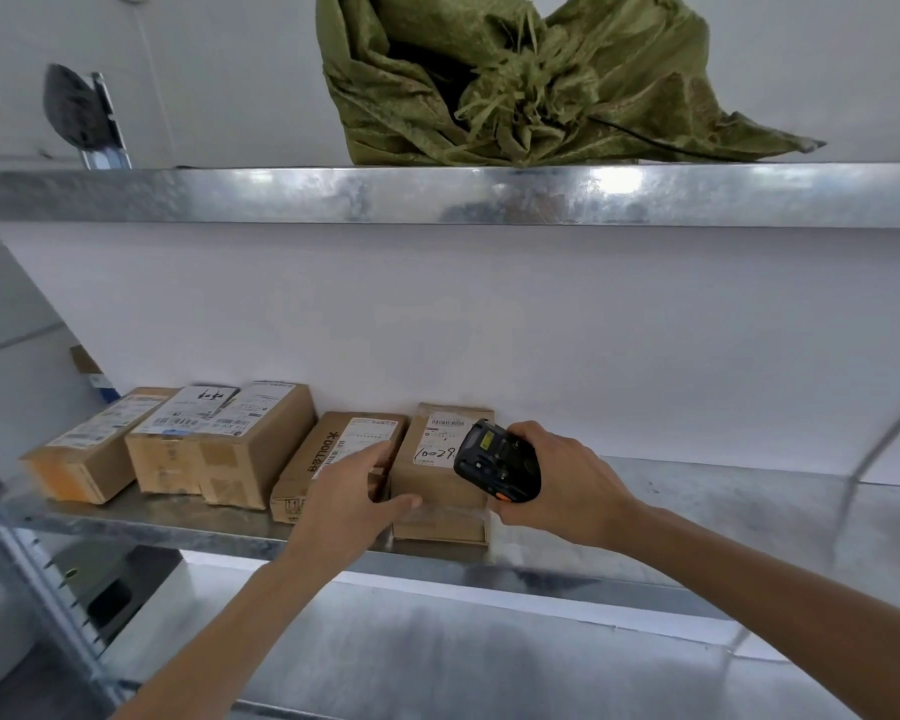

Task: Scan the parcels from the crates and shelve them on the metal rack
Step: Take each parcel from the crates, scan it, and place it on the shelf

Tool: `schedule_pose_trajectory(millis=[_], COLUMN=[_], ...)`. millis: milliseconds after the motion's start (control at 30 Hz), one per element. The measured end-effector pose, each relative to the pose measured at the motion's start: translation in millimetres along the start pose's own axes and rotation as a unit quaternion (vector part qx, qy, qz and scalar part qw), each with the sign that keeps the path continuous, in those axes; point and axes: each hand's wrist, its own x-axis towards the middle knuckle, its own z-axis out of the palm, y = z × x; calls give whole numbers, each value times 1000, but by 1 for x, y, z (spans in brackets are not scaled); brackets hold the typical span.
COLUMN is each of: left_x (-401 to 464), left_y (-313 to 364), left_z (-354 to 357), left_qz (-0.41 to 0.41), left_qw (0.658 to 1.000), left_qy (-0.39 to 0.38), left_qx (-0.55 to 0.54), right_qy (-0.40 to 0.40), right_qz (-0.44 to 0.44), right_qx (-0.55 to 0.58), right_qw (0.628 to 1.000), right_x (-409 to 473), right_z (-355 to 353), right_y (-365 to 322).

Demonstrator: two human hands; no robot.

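Observation:
A row of brown cardboard parcels stands on the middle shelf (697,491) of the metal rack. The rightmost parcel (437,491) carries a white label with a handwritten number. My left hand (354,491) rests with straight fingers on that parcel's left edge and top front, partly covering the neighbouring "DOLL" parcel (323,454). My right hand (557,485) grips a black handheld scanner (494,462) just right of the labelled parcel, its head turned toward the label. Further left stand a wider parcel (219,449) and an orange-ended one (89,454).
A crumpled green woven sack (515,80) lies on the top shelf (437,194). A lower metal shelf (437,657) runs below. The rack's perforated upright (48,579) stands at the left. White wall lies behind the shelves.

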Motion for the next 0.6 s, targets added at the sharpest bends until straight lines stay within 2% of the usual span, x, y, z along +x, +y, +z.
schedule_pose_trajectory(millis=[167,333,467,600], left_x=[-27,-76,-125,-180], left_y=[0,-16,-43,-88], left_z=[-32,-73,-117,-170], left_qz=[-5,11,-64,-124], left_qw=[999,996,989,974], left_qy=[50,87,111,170], left_qx=[7,36,67,87], right_qy=[33,18,-2,-33], right_qz=[-62,-140,-203,-264], right_qx=[-10,-8,-1,13], right_qw=[997,990,979,964], right_x=[-18,-30,-30,-26], right_z=[-14,-10,15,52], right_y=[-22,-77,-138,-211])
